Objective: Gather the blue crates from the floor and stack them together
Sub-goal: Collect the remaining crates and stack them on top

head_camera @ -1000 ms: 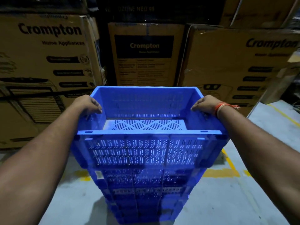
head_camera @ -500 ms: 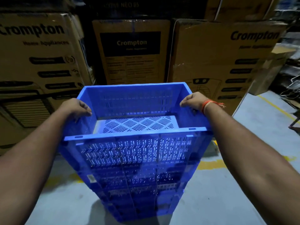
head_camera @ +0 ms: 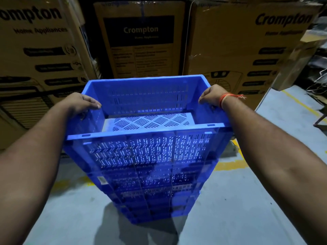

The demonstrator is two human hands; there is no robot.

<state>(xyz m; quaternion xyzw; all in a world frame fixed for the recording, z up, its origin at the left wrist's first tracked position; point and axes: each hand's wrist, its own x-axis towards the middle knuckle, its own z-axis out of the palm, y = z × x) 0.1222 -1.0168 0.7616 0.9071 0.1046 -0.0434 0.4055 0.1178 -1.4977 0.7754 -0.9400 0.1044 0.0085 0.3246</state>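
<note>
Top crate (head_camera: 146, 121) on the stack (head_camera: 152, 188), both my hands gripping its side rims.
My left hand (head_camera: 80, 103) and right hand (head_camera: 211, 96) grip it; I'd keep it level and corners lined up so it seats. Cartons (head_camera: 230, 46) crowd close behind; open floor (head_camera: 247, 200) to my right and nearer me.
</note>
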